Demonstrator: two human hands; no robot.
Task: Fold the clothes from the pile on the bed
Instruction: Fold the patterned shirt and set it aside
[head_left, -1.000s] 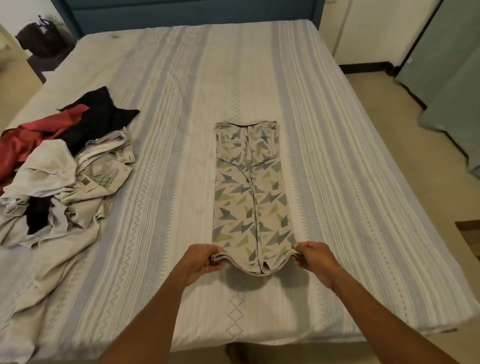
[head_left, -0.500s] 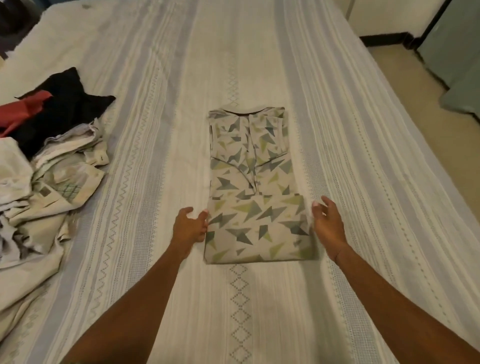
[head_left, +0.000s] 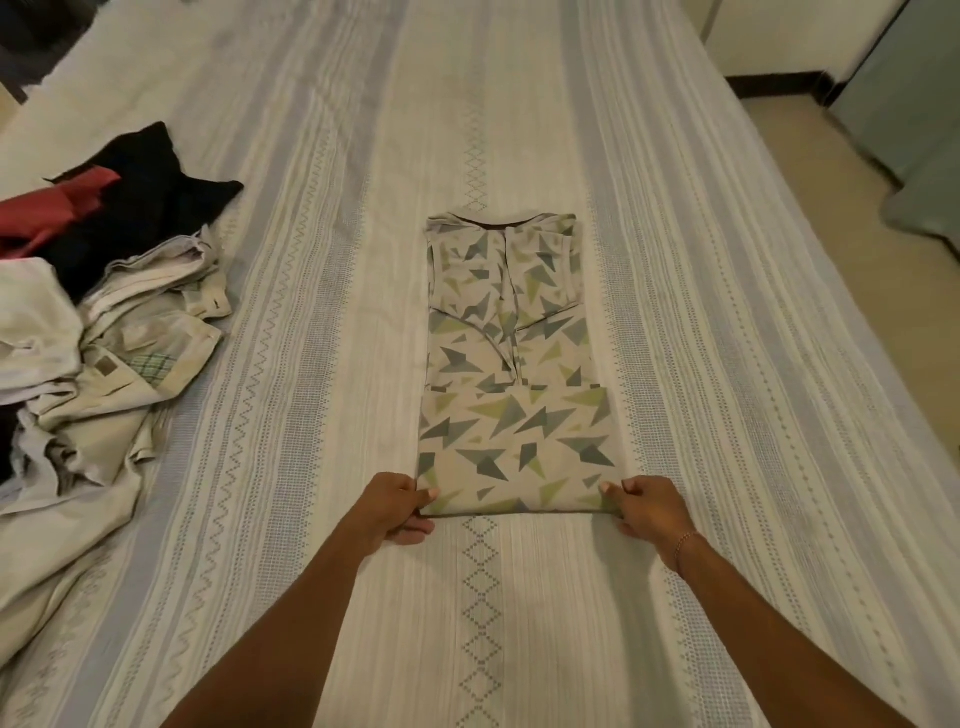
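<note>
Beige garment (head_left: 511, 374), one item, grey and green triangle print, lies at the bed's (head_left: 701, 322) centre, near third folded over. Left hand (head_left: 396, 506) pinches its near-left corner, thumb on top; right hand (head_left: 649, 506) pinches its near-right corner likewise; thin bracelet (head_left: 684, 545) on the right wrist. Pile of unfolded clothes (head_left: 104, 332) at 9 o'clock: red, black, white and cream pieces, count unclear. Bedspread striped white and blue-grey. Tan floor (head_left: 857, 208) at 2 o'clock.
</note>
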